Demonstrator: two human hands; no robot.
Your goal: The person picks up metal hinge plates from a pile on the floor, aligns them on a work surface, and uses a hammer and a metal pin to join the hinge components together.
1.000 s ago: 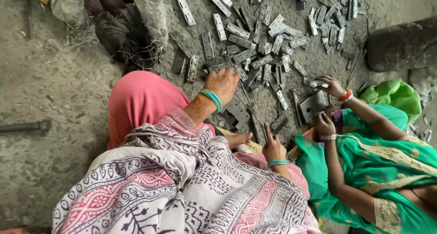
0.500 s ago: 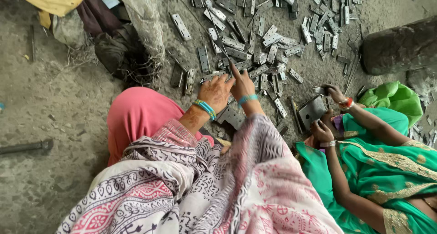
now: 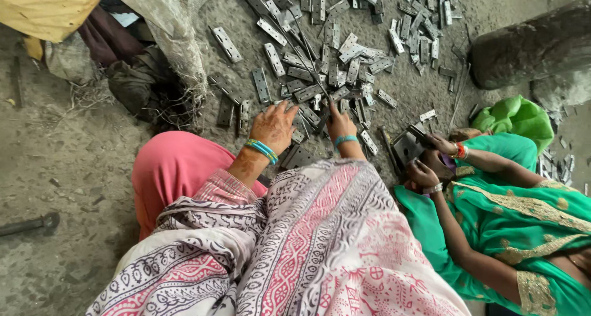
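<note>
My left hand (image 3: 274,126), with blue bangles at the wrist, rests palm down and fingers spread on a heap of grey metal hinge pieces (image 3: 345,57) scattered over the concrete floor. Close to its right, my right hand (image 3: 340,124) reaches into the same heap. Its fingers are pinched on a dark hinge piece (image 3: 322,120) where a thin metal rod (image 3: 301,54) ends. My pink trouser knee (image 3: 175,168) and patterned shawl (image 3: 320,248) fill the foreground.
A person in green (image 3: 511,224) sits at the right, both hands on a dark metal block (image 3: 407,147). A thick dark cylinder (image 3: 529,45) lies far right, sacks and cloth (image 3: 154,20) far left, and a rod (image 3: 28,225) lies at the left edge.
My right hand has come up from beside my lap into the hinge heap next to my left hand. My left hand has stayed on the pile. The view has shifted closer.
</note>
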